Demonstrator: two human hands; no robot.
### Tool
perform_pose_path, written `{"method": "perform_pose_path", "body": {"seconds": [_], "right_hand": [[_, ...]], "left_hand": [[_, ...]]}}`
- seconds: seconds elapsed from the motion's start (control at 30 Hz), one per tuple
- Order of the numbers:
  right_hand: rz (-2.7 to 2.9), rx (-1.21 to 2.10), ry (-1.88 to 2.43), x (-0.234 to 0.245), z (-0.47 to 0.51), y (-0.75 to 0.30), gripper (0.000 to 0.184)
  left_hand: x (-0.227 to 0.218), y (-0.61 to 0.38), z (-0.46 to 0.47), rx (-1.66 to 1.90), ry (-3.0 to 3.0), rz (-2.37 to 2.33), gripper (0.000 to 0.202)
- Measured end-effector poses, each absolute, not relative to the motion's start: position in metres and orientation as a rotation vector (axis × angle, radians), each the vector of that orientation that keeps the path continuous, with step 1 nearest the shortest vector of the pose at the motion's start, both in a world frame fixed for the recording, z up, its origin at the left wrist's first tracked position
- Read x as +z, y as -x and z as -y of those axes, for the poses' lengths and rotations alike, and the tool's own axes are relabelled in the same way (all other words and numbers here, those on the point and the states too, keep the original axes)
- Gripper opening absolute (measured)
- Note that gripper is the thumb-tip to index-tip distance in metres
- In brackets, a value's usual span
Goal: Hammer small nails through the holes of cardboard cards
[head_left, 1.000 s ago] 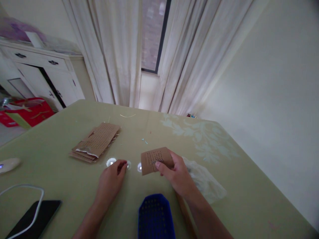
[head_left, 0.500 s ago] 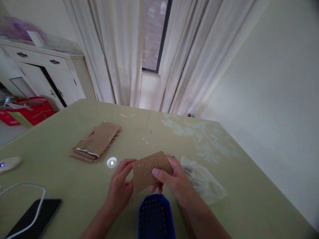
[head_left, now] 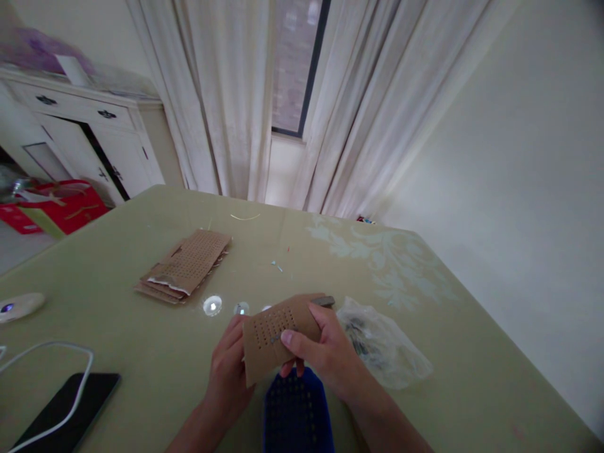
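Note:
A brown cardboard piece with rows of small holes is held tilted between my two hands. My left hand is closed on its left edge, with the fingers partly hidden behind it. My right hand grips the right side, thumb pressed on the front beside a small grey piece too small to name. A flat grey metal-looking end shows above the right fingers; the rest of it is hidden. Just below the hands stands a blue plastic basket with a holed bottom.
A stack of holed cardboard lies at the left back. A clear plastic bag with small dark items is at the right. A black phone, a white cable and a white device lie on the left. Small scraps dot the table.
The cardboard piece has moved slightly left and down and is tilted differently, both hands still on it. The grey end above my right fingers now shows more. The view has shifted a little.

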State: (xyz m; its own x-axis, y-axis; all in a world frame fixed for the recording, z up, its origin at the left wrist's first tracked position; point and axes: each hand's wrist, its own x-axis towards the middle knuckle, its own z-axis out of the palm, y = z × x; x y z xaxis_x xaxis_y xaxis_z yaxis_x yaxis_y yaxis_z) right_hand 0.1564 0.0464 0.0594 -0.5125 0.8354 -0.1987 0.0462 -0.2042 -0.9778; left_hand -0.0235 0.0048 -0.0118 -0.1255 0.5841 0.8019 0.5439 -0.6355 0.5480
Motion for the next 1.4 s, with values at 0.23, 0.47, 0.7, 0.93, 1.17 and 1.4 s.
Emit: {"method": "perform_pose_path", "body": {"seconds": [0.23,0.47,0.7,0.93,1.17,1.4], "right_hand": [[1.502,1.788,1.055,0.059,-0.043,-0.158,0.04],[1.607,1.739,1.101,0.064,-0.036,-0.158,0.027],[1.738,1.569,1.159,0.064,-0.034,-0.156,0.019],[1.762,1.256,1.248,0.064,-0.044,-0.159,0.023],[2.09,0.802,1.33,0.069,-0.037,-0.155,0.013],[2.305,0.651,1.343,0.063,-0.031,-0.152,0.017]], "left_hand": [[-0.017,0.025,-0.001,1.962,-2.098,-1.329,0.024],[-0.015,0.029,0.003,1.991,-2.15,-1.323,0.02],[-0.013,0.024,0.006,2.024,-2.068,-1.366,0.023],[-0.021,0.017,0.002,1.841,-1.677,-1.682,0.029],[-0.02,0.023,0.003,1.905,-1.983,-1.54,0.024],[-0.018,0.021,0.012,2.07,-2.102,-1.454,0.018]]}}
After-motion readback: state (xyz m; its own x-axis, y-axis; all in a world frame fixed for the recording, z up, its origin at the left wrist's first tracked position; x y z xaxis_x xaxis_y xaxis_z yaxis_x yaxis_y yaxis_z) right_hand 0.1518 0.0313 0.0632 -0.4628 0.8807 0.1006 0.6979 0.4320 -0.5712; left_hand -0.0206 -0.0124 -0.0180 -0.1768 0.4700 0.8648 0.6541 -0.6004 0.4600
